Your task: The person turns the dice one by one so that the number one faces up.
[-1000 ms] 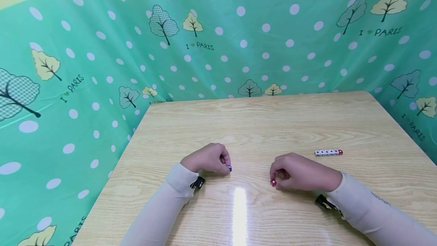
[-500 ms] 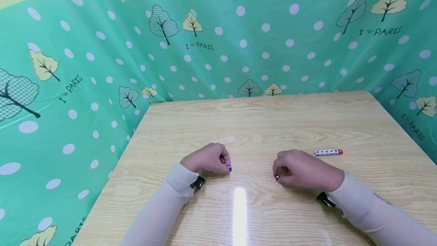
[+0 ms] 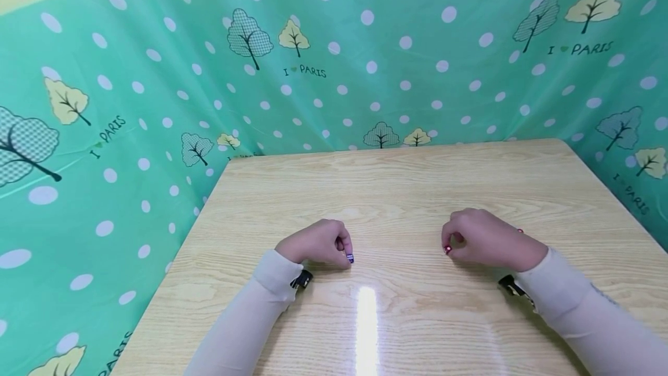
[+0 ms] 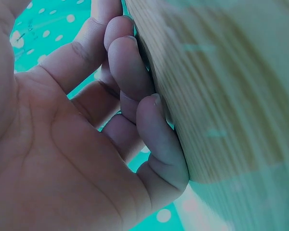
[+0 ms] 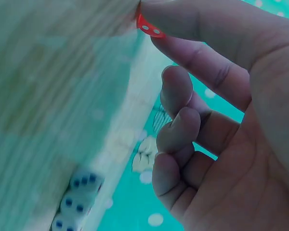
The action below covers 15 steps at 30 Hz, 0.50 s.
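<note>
My left hand rests near the middle of the wooden table, its thumb and index finger pinching a small blue die with white dots. That die cannot be seen in the left wrist view, where curled fingers lie along the tabletop. Between thumb and index finger of my right hand is a red die with white dots. Behind this hand lies a row of dice; in the head view only its red end die peeks out, while white dice with dark dots show low in the right wrist view.
The light wooden table ends at the back against a green dotted curtain printed with trees. A bright light reflection lies on the tabletop toward the front.
My right hand has moved right and away from me with the red die, and it now covers most of the dice row. The left hand has stayed in place.
</note>
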Each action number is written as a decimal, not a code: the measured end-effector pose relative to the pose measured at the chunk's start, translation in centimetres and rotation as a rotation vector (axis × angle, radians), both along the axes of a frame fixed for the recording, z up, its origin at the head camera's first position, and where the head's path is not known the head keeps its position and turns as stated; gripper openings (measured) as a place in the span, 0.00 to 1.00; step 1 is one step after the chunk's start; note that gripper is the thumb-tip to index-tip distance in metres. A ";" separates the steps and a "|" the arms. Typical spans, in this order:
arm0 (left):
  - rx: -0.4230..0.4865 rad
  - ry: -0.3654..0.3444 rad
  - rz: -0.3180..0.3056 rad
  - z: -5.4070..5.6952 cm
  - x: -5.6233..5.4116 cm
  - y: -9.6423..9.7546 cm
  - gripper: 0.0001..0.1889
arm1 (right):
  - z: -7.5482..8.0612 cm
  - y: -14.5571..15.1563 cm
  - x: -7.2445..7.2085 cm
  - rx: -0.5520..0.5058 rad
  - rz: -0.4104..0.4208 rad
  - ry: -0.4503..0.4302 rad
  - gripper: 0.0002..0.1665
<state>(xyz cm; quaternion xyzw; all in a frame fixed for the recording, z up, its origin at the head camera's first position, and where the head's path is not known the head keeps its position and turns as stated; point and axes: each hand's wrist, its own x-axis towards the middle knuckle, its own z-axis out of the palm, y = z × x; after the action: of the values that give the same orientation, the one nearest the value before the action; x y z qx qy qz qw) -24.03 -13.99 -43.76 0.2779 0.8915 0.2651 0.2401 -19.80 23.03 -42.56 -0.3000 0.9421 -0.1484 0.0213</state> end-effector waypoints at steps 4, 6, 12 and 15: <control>-0.008 0.003 0.003 -0.2 -0.1 -0.1 0.07 | 0.2 1.1 -0.6 0.010 -0.032 -0.012 0.14; -0.009 0.007 0.005 -0.4 -0.2 -0.1 0.07 | 0.4 1.6 -0.9 0.015 -0.054 -0.030 0.14; -0.002 -0.001 0.009 -0.3 -0.2 -0.1 0.08 | 0.6 2.6 -1.6 0.047 -0.101 -0.066 0.12; -0.001 -0.005 0.011 -0.2 -0.1 -0.1 0.08 | 0.6 3.0 -1.8 0.059 -0.127 -0.084 0.12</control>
<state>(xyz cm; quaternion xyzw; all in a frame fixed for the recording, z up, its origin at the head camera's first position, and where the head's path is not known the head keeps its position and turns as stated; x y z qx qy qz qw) -24.15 -14.06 -43.99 0.2722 0.8927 0.2665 0.2409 -21.60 26.02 -41.96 -0.2325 0.9614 -0.1343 0.0601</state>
